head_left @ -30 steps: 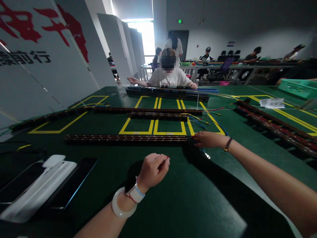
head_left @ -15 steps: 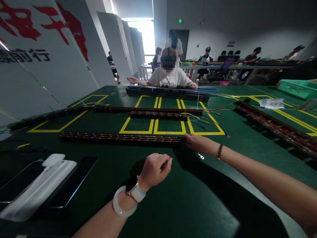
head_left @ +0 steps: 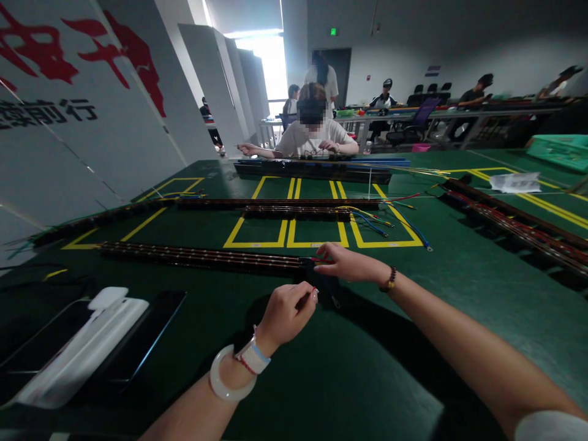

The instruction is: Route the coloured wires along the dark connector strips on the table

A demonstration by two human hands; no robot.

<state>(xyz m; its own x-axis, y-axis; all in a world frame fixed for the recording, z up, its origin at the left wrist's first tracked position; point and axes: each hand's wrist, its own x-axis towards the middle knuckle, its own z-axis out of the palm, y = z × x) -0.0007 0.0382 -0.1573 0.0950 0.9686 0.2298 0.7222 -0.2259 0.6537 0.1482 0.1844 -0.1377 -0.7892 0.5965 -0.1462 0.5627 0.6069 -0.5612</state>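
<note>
A long dark strip of brown wires [head_left: 202, 257], dotted with pale spots, lies across the green table in front of me. At its right end my right hand [head_left: 351, 264] reaches over with thumb and fingers apart, close around a short red wire. Below these fingers a dark cable with a metal lug [head_left: 336, 302] hangs onto the table. Nearer to me, my left hand [head_left: 289, 313] is closed in a pinch. A tiny red and silvery bit shows at its fingertips, too small to name. The left wrist wears a watch and a white bangle.
Phones and a white device [head_left: 87, 349] lie at the left. Beyond the strip are shorter wire strips [head_left: 294, 212] with coloured leads on yellow-taped squares. More wire strips [head_left: 514, 226] and a green basket [head_left: 558, 152] stand right. A co-worker [head_left: 316, 131] sits opposite.
The wire strip has slid left and turned slightly. My right hand has moved left with it, and its fingers have spread from their grip on the end. My left hand has barely moved.
</note>
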